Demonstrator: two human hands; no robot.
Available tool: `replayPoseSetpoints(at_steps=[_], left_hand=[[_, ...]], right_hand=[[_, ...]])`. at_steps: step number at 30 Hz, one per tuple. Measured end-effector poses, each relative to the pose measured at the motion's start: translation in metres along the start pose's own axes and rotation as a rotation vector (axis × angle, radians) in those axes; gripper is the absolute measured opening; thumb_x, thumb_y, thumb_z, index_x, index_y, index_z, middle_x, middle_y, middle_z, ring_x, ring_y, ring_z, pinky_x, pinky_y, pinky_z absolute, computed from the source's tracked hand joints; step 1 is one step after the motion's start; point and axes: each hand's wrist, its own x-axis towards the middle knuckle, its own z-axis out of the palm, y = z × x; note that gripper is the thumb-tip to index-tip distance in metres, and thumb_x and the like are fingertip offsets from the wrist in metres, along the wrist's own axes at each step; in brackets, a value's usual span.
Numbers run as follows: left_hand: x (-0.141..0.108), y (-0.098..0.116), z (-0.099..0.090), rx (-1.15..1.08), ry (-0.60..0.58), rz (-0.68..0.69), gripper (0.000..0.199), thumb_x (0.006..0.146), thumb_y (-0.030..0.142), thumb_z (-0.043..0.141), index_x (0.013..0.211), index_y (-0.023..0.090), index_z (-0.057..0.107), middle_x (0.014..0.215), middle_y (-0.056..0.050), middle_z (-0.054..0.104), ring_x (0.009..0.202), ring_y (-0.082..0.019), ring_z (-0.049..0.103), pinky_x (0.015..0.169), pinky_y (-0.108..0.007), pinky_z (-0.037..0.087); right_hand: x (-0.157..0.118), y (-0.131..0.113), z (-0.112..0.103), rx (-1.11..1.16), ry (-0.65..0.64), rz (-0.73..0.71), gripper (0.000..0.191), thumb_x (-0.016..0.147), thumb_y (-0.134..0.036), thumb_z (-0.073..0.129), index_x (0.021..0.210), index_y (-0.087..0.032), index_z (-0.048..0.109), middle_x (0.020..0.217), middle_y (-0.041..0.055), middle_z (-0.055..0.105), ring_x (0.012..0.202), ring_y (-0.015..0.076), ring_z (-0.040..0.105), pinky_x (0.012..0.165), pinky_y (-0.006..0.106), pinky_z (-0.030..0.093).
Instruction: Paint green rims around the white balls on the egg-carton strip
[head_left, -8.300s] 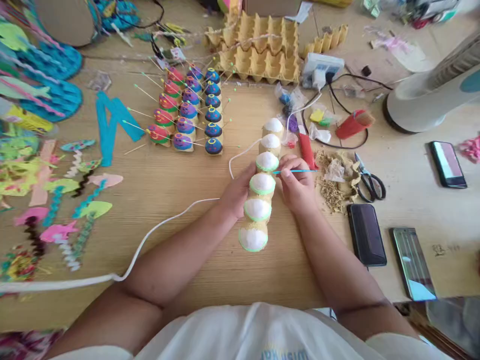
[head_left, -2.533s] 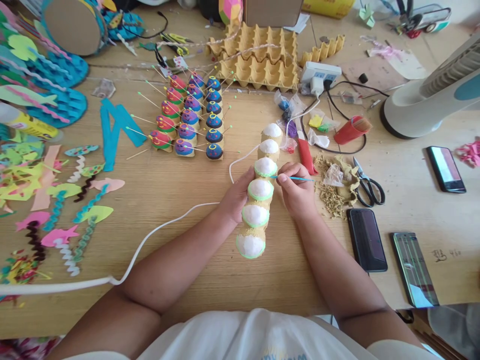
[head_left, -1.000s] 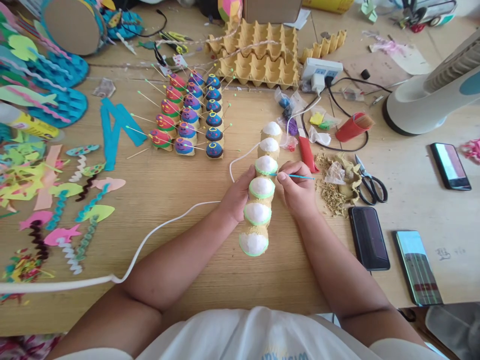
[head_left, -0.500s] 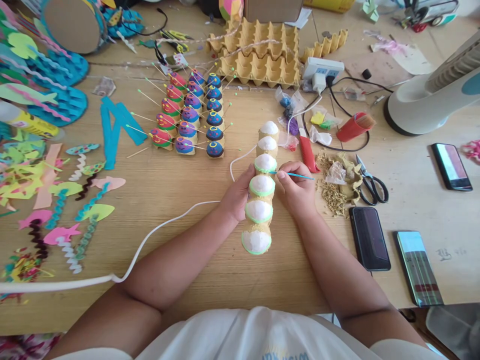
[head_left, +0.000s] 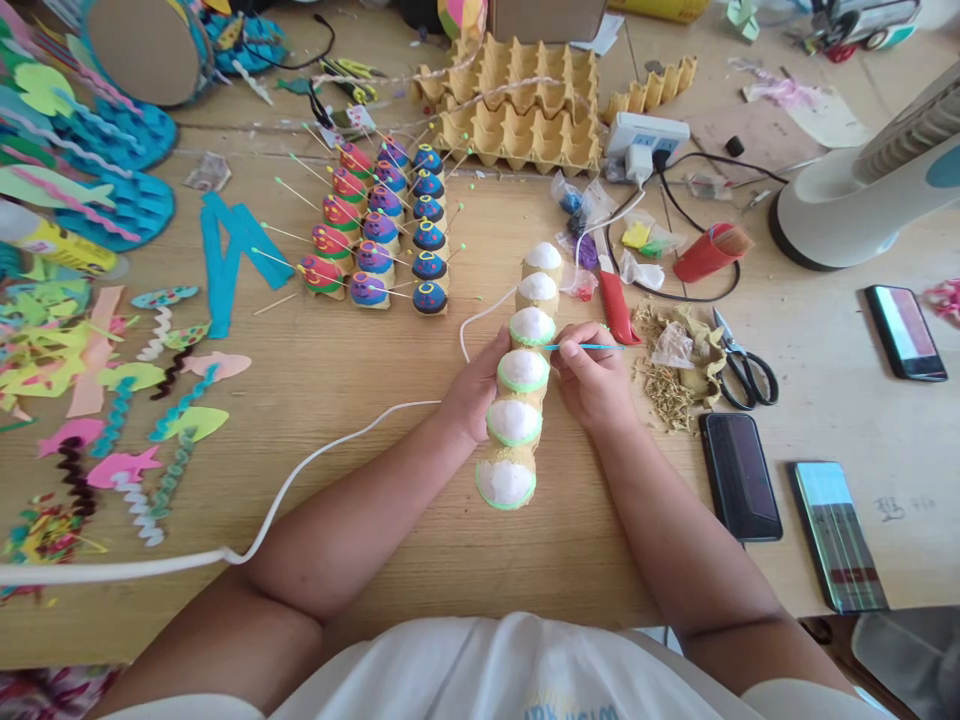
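A strip cut from an egg carton (head_left: pixel 523 372) is held up over the table, its row of domes topped in white. Green edging rings the nearer domes, while the two farthest show none. My left hand (head_left: pixel 478 392) grips the strip from the left side, its fingers partly hidden beneath. Pinched in my right hand (head_left: pixel 594 380) is a thin blue stick (head_left: pixel 596 347), its tip against the edge of the third dome from the far end. Whether it is a brush or a plain tool I cannot tell.
Painted carton strips (head_left: pixel 379 228) with pins stand beyond my left hand. Paper fish (head_left: pixel 127 465) lie left, crossed by a white cable (head_left: pixel 330 437). On the right are scissors (head_left: pixel 742 365), phones (head_left: pixel 740 477), a red cup (head_left: pixel 709 252) and a power strip (head_left: pixel 646 135). Egg trays (head_left: pixel 517 105) sit behind.
The carton strip has tilted slightly, its near end shifting left and its far end right. The blue stick has moved slightly left along the third dome's edge.
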Motion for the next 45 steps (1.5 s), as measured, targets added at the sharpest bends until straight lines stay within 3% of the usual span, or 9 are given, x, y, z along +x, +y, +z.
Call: replayPoseSetpoints(at_steps=[4, 11, 20, 32, 40, 45], left_hand=[[0.0009, 0.0007, -0.0008, -0.012, 0.011, 0.002, 0.045, 0.096, 0.067, 0.072, 0.085, 0.025, 0.06, 0.058, 0.004, 0.056, 0.047, -0.013, 0.054, 0.053, -0.028, 0.044], [0.0009, 0.0008, 0.0002, -0.011, 0.017, -0.003, 0.044, 0.094, 0.068, 0.073, 0.089, 0.026, 0.063, 0.059, 0.003, 0.059, 0.046, -0.013, 0.053, 0.052, -0.029, 0.044], [0.0003, 0.0017, 0.0017, -0.021, 0.003, -0.008, 0.043, 0.094, 0.065, 0.075, 0.085, 0.025, 0.061, 0.058, 0.004, 0.057, 0.044, -0.011, 0.05, 0.05, -0.027, 0.043], [-0.0005, 0.0022, 0.0005, -0.011, 0.005, -0.026, 0.047, 0.093, 0.07, 0.074, 0.085, 0.025, 0.06, 0.056, 0.005, 0.054, 0.043, -0.011, 0.049, 0.049, -0.027, 0.043], [-0.0005, 0.0047, 0.0037, -0.003, 0.007, -0.011, 0.047, 0.093, 0.068, 0.075, 0.084, 0.025, 0.058, 0.056, 0.005, 0.053, 0.042, -0.011, 0.048, 0.047, -0.026, 0.04], [-0.0005, 0.0034, 0.0021, 0.016, -0.004, -0.001, 0.048, 0.093, 0.07, 0.073, 0.084, 0.026, 0.058, 0.054, 0.005, 0.05, 0.042, -0.012, 0.047, 0.046, -0.027, 0.038]], right_hand=[[0.001, 0.0011, -0.0017, -0.006, 0.054, -0.01, 0.05, 0.069, -0.053, 0.102, 0.076, -0.025, 0.061, 0.071, -0.0064, 0.06, 0.065, 0.0106, 0.05, 0.064, 0.028, 0.039], [0.0018, 0.0044, -0.0044, -0.076, 0.025, -0.029, 0.048, 0.071, -0.055, 0.1, 0.076, -0.024, 0.063, 0.07, -0.006, 0.059, 0.065, 0.0107, 0.045, 0.063, 0.029, 0.036], [0.0011, 0.0055, -0.0048, -0.13, 0.051, -0.058, 0.045, 0.071, -0.055, 0.1, 0.077, -0.025, 0.067, 0.073, -0.0054, 0.062, 0.066, 0.0108, 0.049, 0.064, 0.03, 0.035], [0.001, 0.0025, -0.0012, -0.141, -0.028, -0.19, 0.039, 0.078, -0.051, 0.097, 0.075, -0.025, 0.067, 0.069, -0.0052, 0.062, 0.068, 0.012, 0.053, 0.069, 0.031, 0.041], [0.0006, 0.0064, -0.0043, -0.206, 0.046, -0.173, 0.041, 0.077, -0.054, 0.096, 0.077, -0.026, 0.067, 0.074, -0.004, 0.062, 0.07, 0.0137, 0.053, 0.068, 0.033, 0.042], [-0.0001, 0.0022, -0.0013, -0.2, 0.005, -0.177, 0.047, 0.077, -0.061, 0.094, 0.075, -0.027, 0.061, 0.071, -0.0034, 0.058, 0.068, 0.0151, 0.05, 0.067, 0.035, 0.04]])
